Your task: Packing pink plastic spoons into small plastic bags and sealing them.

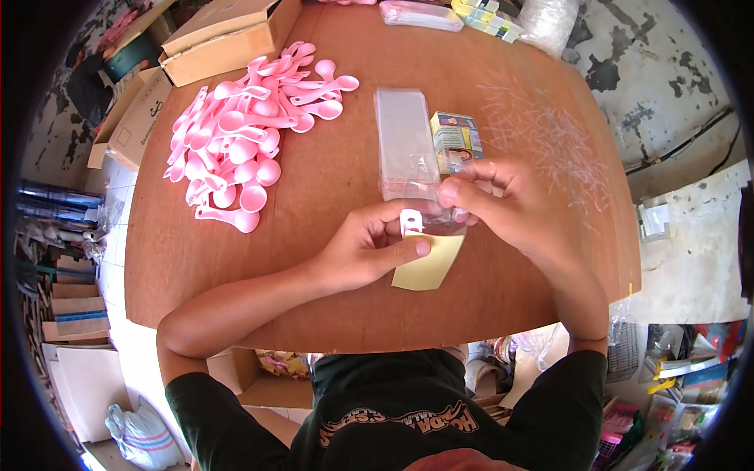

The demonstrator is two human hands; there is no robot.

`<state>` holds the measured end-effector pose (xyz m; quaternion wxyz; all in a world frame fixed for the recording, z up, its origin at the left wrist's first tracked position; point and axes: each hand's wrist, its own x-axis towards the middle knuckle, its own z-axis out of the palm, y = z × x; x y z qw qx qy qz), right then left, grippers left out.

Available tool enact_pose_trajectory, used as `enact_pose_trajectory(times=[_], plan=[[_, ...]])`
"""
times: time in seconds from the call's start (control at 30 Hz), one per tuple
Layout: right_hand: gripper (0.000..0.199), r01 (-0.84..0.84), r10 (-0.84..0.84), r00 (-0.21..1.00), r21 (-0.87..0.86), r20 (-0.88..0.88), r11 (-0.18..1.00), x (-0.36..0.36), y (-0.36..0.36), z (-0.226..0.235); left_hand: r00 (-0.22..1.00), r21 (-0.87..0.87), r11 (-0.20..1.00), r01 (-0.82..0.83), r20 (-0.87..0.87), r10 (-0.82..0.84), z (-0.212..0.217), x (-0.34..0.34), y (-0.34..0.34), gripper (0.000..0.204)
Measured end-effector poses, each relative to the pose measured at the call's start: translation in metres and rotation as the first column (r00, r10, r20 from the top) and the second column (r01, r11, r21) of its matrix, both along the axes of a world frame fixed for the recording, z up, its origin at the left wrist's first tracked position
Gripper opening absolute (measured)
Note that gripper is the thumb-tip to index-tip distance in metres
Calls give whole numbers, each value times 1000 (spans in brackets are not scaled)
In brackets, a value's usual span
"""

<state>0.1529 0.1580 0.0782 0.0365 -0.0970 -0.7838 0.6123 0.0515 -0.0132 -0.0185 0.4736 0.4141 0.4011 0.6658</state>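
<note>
Step in hand, as judged: holding clear film (450,223) beside a yellow card (434,267) and a small white piece (411,222). To do it well, the card should probably stay flat under light thumb pressure, so that it does not crease; the film calls for a gentle, even pull, since thin plastic likely wrinkles or clings. The white piece is best kept steady against the card. Fingers: left hand (357,247) is closed on the card, thumb lying on its face near the upper left corner, index finger reaching behind the white piece. Right hand (503,204) has thumb and forefinger drawn together, apparently pinching the film's upper edge; exact contact is unclear through the glare. Location: card, white piece and film are between the hands, above the near part of the brown table (314,314), nearer the wearer than the stack of clear sleeves (404,133).
</note>
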Motion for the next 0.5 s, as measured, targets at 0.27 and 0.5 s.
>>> enact_pose_trajectory(times=[0.27, 0.5], plan=[[18, 107, -127, 986, -179, -105, 978, 14, 6, -58, 983, -28, 982, -185, 7, 185, 1, 3, 9, 28], [16, 95, -121, 987, -231, -101, 968, 14, 7, -67, 962, -151, 956, -254, 68, 266, -6, -7, 8, 28]])
